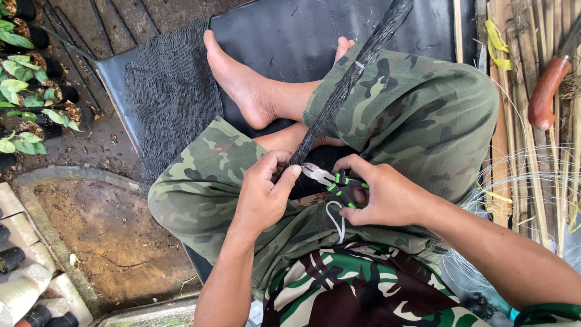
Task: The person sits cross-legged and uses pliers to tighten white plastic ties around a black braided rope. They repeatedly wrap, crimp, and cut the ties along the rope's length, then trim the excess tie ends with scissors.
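I sit cross-legged in camouflage trousers on a black mat (284,30). My left hand (264,191) pinches the near end of a long black rolled strip of mesh (354,69) that runs up and away over my right knee. My right hand (382,192) grips pliers with green-and-black handles (334,180); their metal jaws meet the strip's end right at my left fingertips. A white cord loop (336,219) hangs below the pliers.
Black netting (169,91) lies over the mat's left part. Small potted seedlings (27,72) line the left edge. Bamboo slats (520,109), thin pale strands (532,181) and a knife with a brown wooden handle (546,91) lie at the right. Bare soil (103,236) is lower left.
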